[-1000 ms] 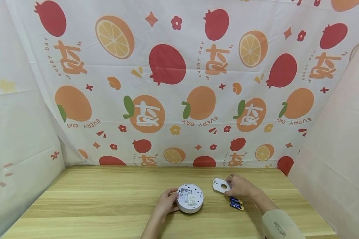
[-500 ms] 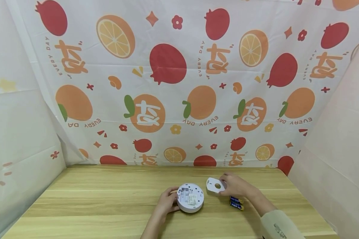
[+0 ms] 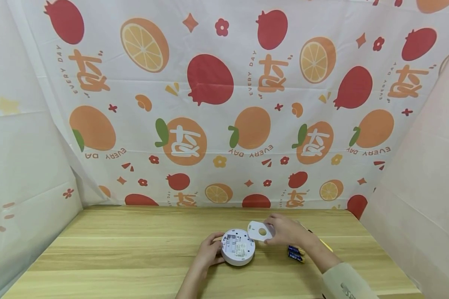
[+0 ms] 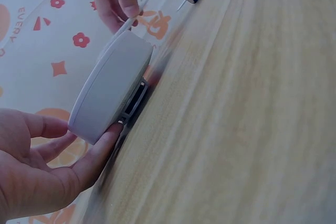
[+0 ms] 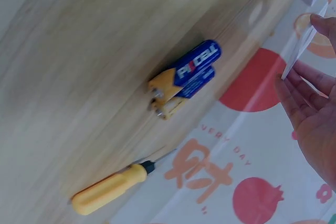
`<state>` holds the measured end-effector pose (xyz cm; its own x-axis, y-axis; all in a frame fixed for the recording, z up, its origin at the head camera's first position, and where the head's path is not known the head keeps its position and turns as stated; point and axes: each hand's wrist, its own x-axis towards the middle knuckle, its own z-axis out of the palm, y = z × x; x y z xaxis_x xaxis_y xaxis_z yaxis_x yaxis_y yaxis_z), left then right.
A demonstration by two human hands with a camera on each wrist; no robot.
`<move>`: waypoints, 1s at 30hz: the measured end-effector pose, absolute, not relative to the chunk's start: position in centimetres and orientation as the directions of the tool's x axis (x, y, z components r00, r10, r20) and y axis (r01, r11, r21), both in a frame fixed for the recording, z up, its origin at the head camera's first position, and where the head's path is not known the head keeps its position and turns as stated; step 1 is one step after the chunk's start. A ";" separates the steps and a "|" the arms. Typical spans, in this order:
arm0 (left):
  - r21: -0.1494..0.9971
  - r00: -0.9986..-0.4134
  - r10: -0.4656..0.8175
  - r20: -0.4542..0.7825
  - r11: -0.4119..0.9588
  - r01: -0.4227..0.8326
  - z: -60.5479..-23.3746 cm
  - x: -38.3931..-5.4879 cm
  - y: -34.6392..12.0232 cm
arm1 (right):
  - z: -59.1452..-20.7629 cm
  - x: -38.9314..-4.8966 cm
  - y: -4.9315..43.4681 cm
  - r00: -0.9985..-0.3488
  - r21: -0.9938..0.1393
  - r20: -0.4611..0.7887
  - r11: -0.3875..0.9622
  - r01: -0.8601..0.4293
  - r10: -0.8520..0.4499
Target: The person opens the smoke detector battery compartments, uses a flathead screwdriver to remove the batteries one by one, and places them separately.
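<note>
My left hand (image 3: 208, 253) grips the left side of a round white device (image 3: 238, 252) that looks like a smoke detector. Its back faces up, showing a label and a battery compartment. In the left wrist view, thumb and fingers hold the rim of the device (image 4: 113, 85), its underside just off the wood. My right hand (image 3: 285, 231) pinches the right end of a flat white mounting plate (image 3: 254, 234) with a round hole. That plate is tilted at the device's upper right edge; whether they touch I cannot tell. Two blue-and-yellow batteries (image 5: 191, 69) lie below the right forearm.
A yellow-handled screwdriver (image 5: 113, 186) lies beyond the batteries, partly hidden by the right forearm in the head view. The wooden table (image 3: 134, 249) is bounded at the back by a fruit-print cloth (image 3: 217, 124), with pale cloth at both sides.
My right hand has carried the mounting plate leftward to the device's edge. The screwdriver has come into sight behind the right forearm. The left hand and the device stay in place.
</note>
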<state>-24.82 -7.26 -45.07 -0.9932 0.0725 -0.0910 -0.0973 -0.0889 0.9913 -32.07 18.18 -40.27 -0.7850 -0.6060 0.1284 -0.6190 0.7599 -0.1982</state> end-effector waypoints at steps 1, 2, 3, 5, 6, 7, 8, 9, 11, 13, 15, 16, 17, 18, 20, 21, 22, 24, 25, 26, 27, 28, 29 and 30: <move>0.991 -0.993 0.073 -0.090 -0.089 -0.096 -45.1 -24.8 -7.3 | -40.1 -31.9 18.0 -0.775 -0.198 0.134 0.749 -0.632 -0.618; 0.991 -0.993 0.074 -0.089 -0.089 -0.096 -45.0 -24.8 -7.3 | -40.0 -31.8 17.7 -0.767 -0.197 0.135 0.741 -0.641 -0.628; 0.992 -0.993 0.074 -0.088 -0.088 -0.094 -45.0 -24.8 -7.3 | -39.9 -31.6 17.5 -0.762 -0.198 0.133 0.736 -0.647 -0.634; 0.992 -0.994 0.076 -0.084 -0.091 -0.091 -45.0 -24.8 -7.3 | -39.6 -31.3 17.0 -0.749 -0.187 0.131 0.726 -0.662 -0.649; 0.992 -0.994 0.077 -0.083 -0.094 -0.090 -45.0 -24.7 -7.3 | -39.5 -31.2 16.7 -0.744 -0.187 0.128 0.720 -0.668 -0.656; 0.991 -0.994 0.077 -0.082 -0.096 -0.089 -45.0 -24.7 -7.3 | -39.5 -31.0 16.5 -0.739 -0.184 0.124 0.717 -0.673 -0.662; 0.991 -0.994 0.077 -0.081 -0.099 -0.089 -45.1 -24.7 -7.3 | -39.4 -30.9 16.3 -0.733 -0.178 0.123 0.712 -0.680 -0.669; 0.991 -0.994 0.077 -0.081 -0.102 -0.088 -45.1 -24.7 -7.3 | -39.3 -30.8 16.0 -0.726 -0.175 0.123 0.706 -0.687 -0.676; 0.990 -0.994 0.075 -0.082 -0.106 -0.089 -45.1 -24.7 -7.3 | -39.3 -30.6 15.5 -0.713 -0.173 0.127 0.692 -0.701 -0.690; 0.990 -0.994 0.074 -0.081 -0.110 -0.088 -45.1 -24.8 -7.3 | -39.2 -30.4 15.0 -0.706 -0.176 0.128 0.685 -0.707 -0.696; 0.990 -0.994 0.073 -0.081 -0.112 -0.088 -45.1 -24.8 -7.3 | -39.2 -30.3 14.5 -0.704 -0.182 0.128 0.681 -0.709 -0.699; 0.990 -0.994 0.073 -0.080 -0.113 -0.088 -45.1 -24.8 -7.3 | -39.2 -30.2 14.3 -0.704 -0.187 0.124 0.680 -0.709 -0.700; 0.990 -0.994 0.074 -0.079 -0.115 -0.087 -45.1 -24.8 -7.3 | -39.2 -30.2 14.1 -0.704 -0.190 0.120 0.680 -0.708 -0.700; 0.989 -0.994 0.075 -0.078 -0.117 -0.087 -45.2 -24.8 -7.3 | -39.2 -30.1 13.9 -0.704 -0.194 0.115 0.680 -0.708 -0.701; 0.989 -0.994 0.077 -0.080 -0.118 -0.089 -45.2 -24.8 -7.3 | -39.3 -30.1 13.6 -0.700 -0.199 0.104 0.674 -0.711 -0.707; 0.989 -0.994 0.078 -0.080 -0.120 -0.089 -45.2 -24.8 -7.3 | -39.3 -30.0 13.4 -0.698 -0.199 0.096 0.674 -0.712 -0.709; 0.989 -0.994 0.079 -0.080 -0.120 -0.090 -45.2 -24.8 -7.3 | -39.4 -30.0 13.3 -0.697 -0.199 0.089 0.673 -0.713 -0.712; 0.989 -0.993 0.081 -0.081 -0.120 -0.090 -45.2 -24.8 -7.3 | -39.5 -30.0 13.1 -0.690 -0.197 0.082 0.667 -0.718 -0.719; 0.989 -0.993 0.082 -0.082 -0.119 -0.091 -45.2 -24.8 -7.3 | -39.6 -30.0 13.0 -0.689 -0.194 0.079 0.667 -0.719 -0.720; 0.989 -0.993 0.082 -0.082 -0.118 -0.091 -45.2 -24.8 -7.3 | -39.6 -29.9 12.9 -0.687 -0.192 0.077 0.665 -0.722 -0.723; 0.989 -0.993 0.081 -0.081 -0.116 -0.090 -45.2 -24.8 -7.3 | -39.7 -29.9 12.8 -0.685 -0.187 0.078 0.664 -0.724 -0.725; 0.989 -0.993 0.081 -0.081 -0.114 -0.090 -45.2 -24.8 -7.3 | -39.8 -30.0 12.7 -0.680 -0.184 0.081 0.660 -0.728 -0.728; 0.989 -0.993 0.081 -0.080 -0.114 -0.089 -45.2 -24.8 -7.3 | -39.8 -30.0 12.6 -0.677 -0.181 0.084 0.657 -0.732 -0.731; 0.989 -0.994 0.081 -0.079 -0.115 -0.088 -45.2 -24.8 -7.3 | -39.9 -30.0 12.5 -0.676 -0.175 0.082 0.657 -0.733 -0.732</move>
<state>-24.78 -7.33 -45.17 -0.9936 0.0809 -0.0794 -0.0884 -0.1148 0.9894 -29.98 12.53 -39.89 -0.6760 -0.7323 0.0821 -0.7331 0.6571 -0.1753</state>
